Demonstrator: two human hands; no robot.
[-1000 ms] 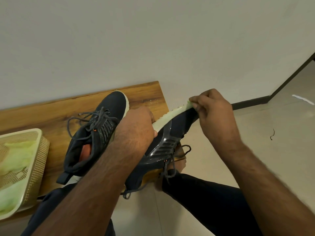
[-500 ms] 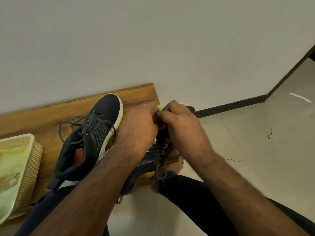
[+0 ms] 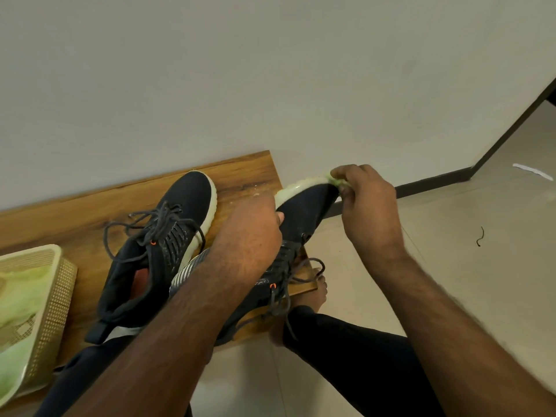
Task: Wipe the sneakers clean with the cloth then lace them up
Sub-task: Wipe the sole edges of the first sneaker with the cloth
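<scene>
A dark sneaker (image 3: pixel 304 218) with a pale sole is tipped on its side over the right end of the wooden bench (image 3: pixel 72 215). My left hand (image 3: pixel 249 236) grips it around the middle. My right hand (image 3: pixel 367 203) pinches a small green cloth (image 3: pixel 337 179) against the sole's edge at the toe. Most of the cloth is hidden under my fingers. The second dark sneaker (image 3: pixel 162 251) lies on the bench to the left, its grey laces (image 3: pixel 141 224) loose and untied.
A cream plastic basket (image 3: pixel 57 284) holding pale green cloth stands at the bench's left end. A plain wall runs behind the bench. My dark trouser legs and a bare foot (image 3: pixel 307 302) are below. The tiled floor spreads right, with a dark thread (image 3: pixel 480 236) on it.
My right hand slid back along the sole toward my left hand, then out again to the toe. The held sneaker stays in my left hand. The view shifted slightly.
</scene>
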